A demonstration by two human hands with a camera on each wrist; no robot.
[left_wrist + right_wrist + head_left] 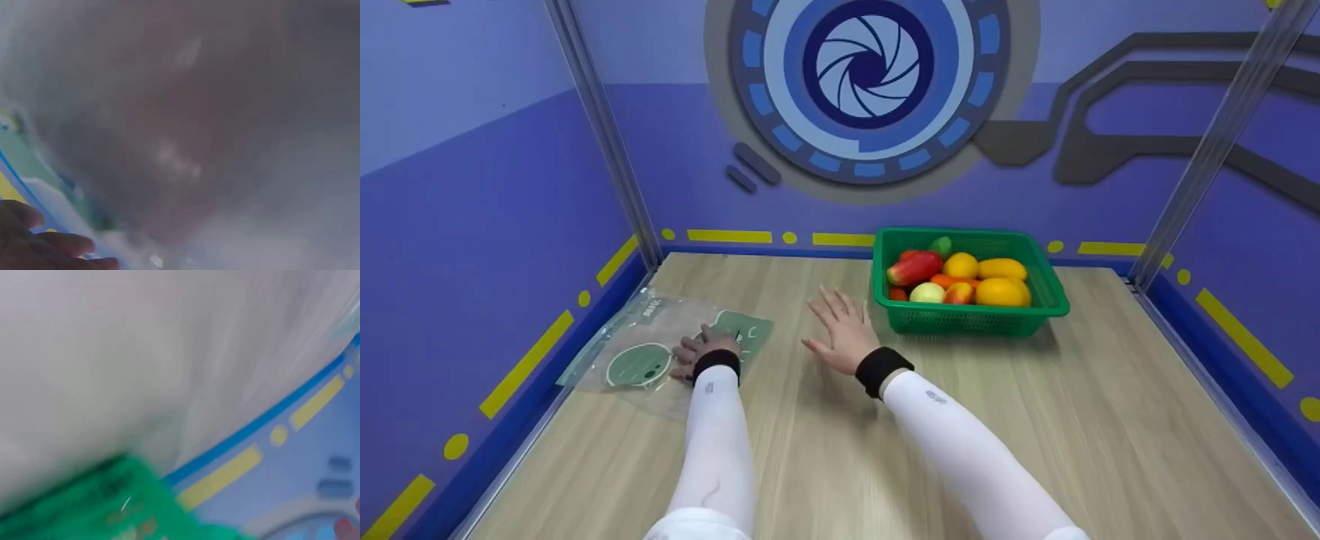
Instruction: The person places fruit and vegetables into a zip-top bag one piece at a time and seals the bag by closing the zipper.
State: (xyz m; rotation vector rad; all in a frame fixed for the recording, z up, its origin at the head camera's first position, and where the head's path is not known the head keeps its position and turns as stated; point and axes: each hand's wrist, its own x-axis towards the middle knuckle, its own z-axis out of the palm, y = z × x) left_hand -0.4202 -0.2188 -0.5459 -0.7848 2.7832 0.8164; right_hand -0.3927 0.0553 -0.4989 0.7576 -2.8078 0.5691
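Flat clear-plastic bag, green-printed (637, 366): beneath left hand (707, 351), fingers loosely spread | right hand (845, 335): fingers wide, empty, near green plastic basket (967, 322) | step: apparently positioning bag | next: likely calls for pinching its edge

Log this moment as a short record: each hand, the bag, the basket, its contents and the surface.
Left hand: over the plastic bag; contact unclear
Right hand: fingers spread, holding nothing, between plastic bag and green basket
Plastic bag: clear with green print, lying on the left
Green basket: slotted walls, at the back, right of centre
Contents: assorted fruit, red, orange, yellow and pale
Surface: wood-grain tabletop
Wrist views: largely blurred
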